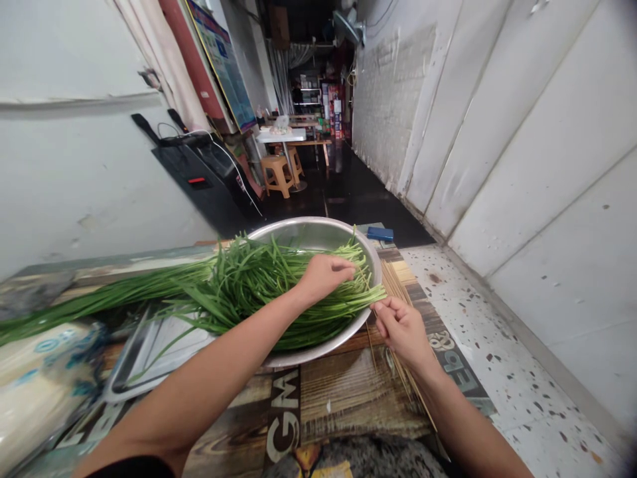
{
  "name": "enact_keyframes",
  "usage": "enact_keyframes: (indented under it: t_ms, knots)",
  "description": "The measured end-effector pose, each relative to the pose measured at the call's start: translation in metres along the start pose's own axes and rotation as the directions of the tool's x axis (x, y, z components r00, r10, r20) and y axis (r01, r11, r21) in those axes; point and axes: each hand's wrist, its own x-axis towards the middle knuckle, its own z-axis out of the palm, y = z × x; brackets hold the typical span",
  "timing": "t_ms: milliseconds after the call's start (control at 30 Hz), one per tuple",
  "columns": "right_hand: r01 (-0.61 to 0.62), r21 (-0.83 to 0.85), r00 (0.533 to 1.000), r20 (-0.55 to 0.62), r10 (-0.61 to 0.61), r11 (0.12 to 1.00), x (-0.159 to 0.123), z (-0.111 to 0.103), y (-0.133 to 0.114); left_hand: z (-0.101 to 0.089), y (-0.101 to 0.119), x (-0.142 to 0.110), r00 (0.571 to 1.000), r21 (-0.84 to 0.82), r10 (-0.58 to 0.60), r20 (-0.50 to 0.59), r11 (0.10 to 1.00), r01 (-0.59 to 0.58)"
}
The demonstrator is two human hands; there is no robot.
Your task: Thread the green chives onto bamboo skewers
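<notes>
A wide metal bowl [312, 224] holds a heap of garlic chives [259, 272], their green leaves to the left and pale stalk ends to the right. Over the pale ends, my left hand [326, 279] is closed in a pinch; what lies between its fingertips is too small to make out. My right hand [402, 328] is closed at the bowl's right rim, thumb and fingers pinching the ends of a few garlic chives. Thin bamboo skewers [404, 372] lie on the table beside the bowl, partly under my right hand and forearm.
More long chives [114, 295] stretch left across the patterned table [343, 398]. A tray [119, 385] and a plastic-wrapped pale package [44, 385] sit at the left. Behind the bowl lies a blue box [380, 234]. Farther back are stools [276, 174] and a white table [281, 135].
</notes>
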Motion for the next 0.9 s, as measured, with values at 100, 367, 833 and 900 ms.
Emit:
enact_keyframes:
  t_ms: [100,367,833,900]
  knots:
    - [0.002,0.005,1.0,0.01,-0.002,1.0,0.0002,-0.0001,0.0006,0.0008,-0.0007,-0.0002,1.0,-0.006,0.001,-0.002,1.0,-0.001]
    - [-0.002,0.011,1.0,0.0,0.002,1.0,0.0,0.0005,-0.0002,0.0013,-0.0007,-0.0003,1.0,0.025,-0.002,-0.03,1.0,0.003]
    - [-0.008,0.012,1.0,0.008,0.008,1.0,-0.0016,0.0012,-0.0031,0.0015,-0.0029,-0.0002,0.999,-0.006,0.002,-0.051,1.0,-0.002]
    - [-0.006,0.01,1.0,0.008,0.006,1.0,-0.0015,0.001,-0.003,0.0016,-0.0033,-0.0002,0.999,0.001,0.001,-0.053,1.0,-0.001]
